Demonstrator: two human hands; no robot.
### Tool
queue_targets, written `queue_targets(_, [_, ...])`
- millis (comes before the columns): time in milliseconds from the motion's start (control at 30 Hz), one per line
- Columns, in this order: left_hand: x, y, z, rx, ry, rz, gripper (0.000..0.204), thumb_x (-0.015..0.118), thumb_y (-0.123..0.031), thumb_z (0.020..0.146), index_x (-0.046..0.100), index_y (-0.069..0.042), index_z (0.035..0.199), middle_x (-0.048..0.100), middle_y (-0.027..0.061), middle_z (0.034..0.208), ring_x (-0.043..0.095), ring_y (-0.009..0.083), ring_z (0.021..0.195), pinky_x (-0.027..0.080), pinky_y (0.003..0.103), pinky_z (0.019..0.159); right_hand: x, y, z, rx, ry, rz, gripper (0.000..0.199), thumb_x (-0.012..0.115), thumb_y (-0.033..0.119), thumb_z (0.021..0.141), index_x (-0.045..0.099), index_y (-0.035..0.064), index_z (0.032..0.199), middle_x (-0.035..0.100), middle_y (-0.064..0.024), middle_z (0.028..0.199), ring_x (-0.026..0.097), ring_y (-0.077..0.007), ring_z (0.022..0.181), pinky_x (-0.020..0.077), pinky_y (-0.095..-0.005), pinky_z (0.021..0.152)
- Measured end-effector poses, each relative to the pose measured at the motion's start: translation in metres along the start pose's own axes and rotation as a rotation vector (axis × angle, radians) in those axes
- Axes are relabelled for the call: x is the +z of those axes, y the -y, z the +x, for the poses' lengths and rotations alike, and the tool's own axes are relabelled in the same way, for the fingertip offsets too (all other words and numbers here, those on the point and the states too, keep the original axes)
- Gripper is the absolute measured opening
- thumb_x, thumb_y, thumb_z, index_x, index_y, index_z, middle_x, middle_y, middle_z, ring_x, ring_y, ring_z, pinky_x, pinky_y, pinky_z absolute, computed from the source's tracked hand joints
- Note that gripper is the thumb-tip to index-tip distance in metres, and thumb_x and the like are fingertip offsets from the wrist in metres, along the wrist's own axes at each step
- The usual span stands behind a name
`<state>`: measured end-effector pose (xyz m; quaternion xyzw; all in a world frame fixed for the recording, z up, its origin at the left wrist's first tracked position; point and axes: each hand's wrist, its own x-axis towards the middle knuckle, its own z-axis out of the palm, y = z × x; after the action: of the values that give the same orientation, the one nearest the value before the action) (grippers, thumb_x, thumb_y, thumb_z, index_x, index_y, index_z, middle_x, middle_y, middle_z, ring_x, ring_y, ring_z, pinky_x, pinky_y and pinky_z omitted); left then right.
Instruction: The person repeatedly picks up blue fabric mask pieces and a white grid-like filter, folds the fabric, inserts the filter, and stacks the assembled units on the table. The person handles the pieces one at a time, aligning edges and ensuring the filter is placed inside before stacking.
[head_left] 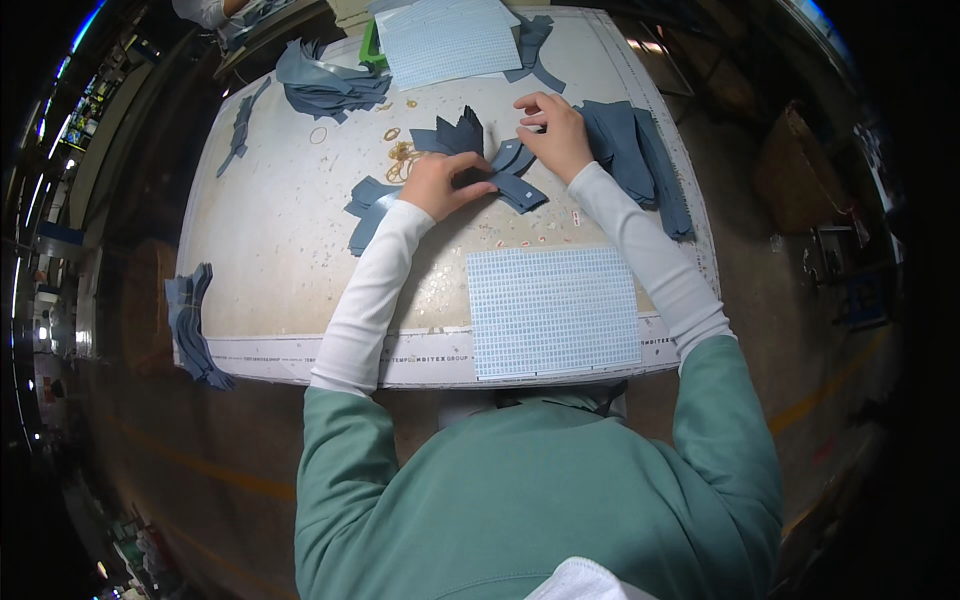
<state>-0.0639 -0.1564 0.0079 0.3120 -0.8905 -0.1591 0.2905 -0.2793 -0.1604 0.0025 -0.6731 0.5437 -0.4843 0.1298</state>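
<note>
My left hand [437, 186] rests on a small bunch of blue-grey fabric pieces [520, 193], its thumb and forefinger closed on their near end. Small white labels sit on these pieces. Just beyond and to the right, my right hand [558, 136] hovers with bent fingers held apart; nothing can be made out between them. Darker cut pieces with pointed ends [455, 134] lie beyond the left hand. More blue-grey pieces [370, 212] stick out beside my left wrist. A sheet of small printed stickers [555, 312] lies near the table's front edge.
Tan rubber bands [402, 160] lie left of centre. Fabric stacks sit at the right [635, 160], the back left [325, 82] and the front left corner [190, 325]. More printed sheets [450, 45] cover a green tray [371, 46] at the back. Another person's sleeve [203, 11] shows far left.
</note>
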Motion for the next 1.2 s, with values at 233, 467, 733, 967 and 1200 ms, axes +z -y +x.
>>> queue_targets(233, [0.000,0.000,0.000,-0.145,-0.013,-0.081,0.022,0.072,-0.020,0.075,0.069,-0.008,0.094,0.065,0.0062,0.069,0.057,0.0138,0.057,0.046,0.025,0.056,-0.032,0.008,-0.018,-0.028,-0.032,0.059,0.019,0.064,0.007,0.081,0.064,0.0055,0.099,0.064,-0.0044,0.088,0.066,-0.0127,0.077,0.0532,-0.0216,0.061])
queue_targets(467, [0.000,0.000,0.001,-0.278,-0.082,-0.026,0.034,0.072,-0.017,0.072,0.064,-0.008,0.104,0.064,0.0063,0.069,0.056,0.0101,0.057,0.048,0.025,0.057,-0.022,0.018,-0.027,0.655,0.325,0.716,0.032,0.049,0.023,0.096,0.052,-0.0015,0.116,0.065,-0.0141,0.088,0.066,-0.0167,0.076,0.0543,-0.0229,0.067])
queue_targets(733, [-0.003,-0.003,-0.003,-0.135,-0.253,-0.360,0.087,0.067,-0.021,0.078,0.016,-0.012,0.148,0.052,0.0125,0.109,0.055,0.0103,0.064,0.048,0.024,0.063,0.004,0.011,-0.010,0.810,0.329,0.947,0.053,0.039,0.051,0.095,0.050,0.0037,0.117,0.062,-0.0157,0.102,0.061,-0.0214,0.092,0.0473,-0.0310,0.078])
queue_targets(967, [-0.006,0.003,-0.001,-0.075,-0.194,-0.485,0.067,0.066,-0.024,0.078,0.038,-0.009,0.137,0.055,0.0128,0.110,0.061,0.0165,0.076,0.050,0.028,0.072,0.010,0.023,-0.008,0.444,0.393,0.523,0.044,0.072,0.022,0.079,0.054,-0.0005,0.113,0.065,-0.0136,0.096,0.064,-0.0180,0.086,0.0505,-0.0273,0.075])
queue_targets(1200, [-0.054,0.014,-0.039,-0.292,-0.013,-0.074,0.035,0.073,-0.019,0.071,0.060,-0.009,0.102,0.066,0.0093,0.083,0.063,0.0222,0.073,0.049,0.030,0.071,-0.005,0.071,0.009,0.176,0.344,0.557,0.041,0.080,0.011,0.066,0.062,-0.0014,0.101,0.067,-0.0117,0.093,0.065,-0.0174,0.081,0.0519,-0.0273,0.074])
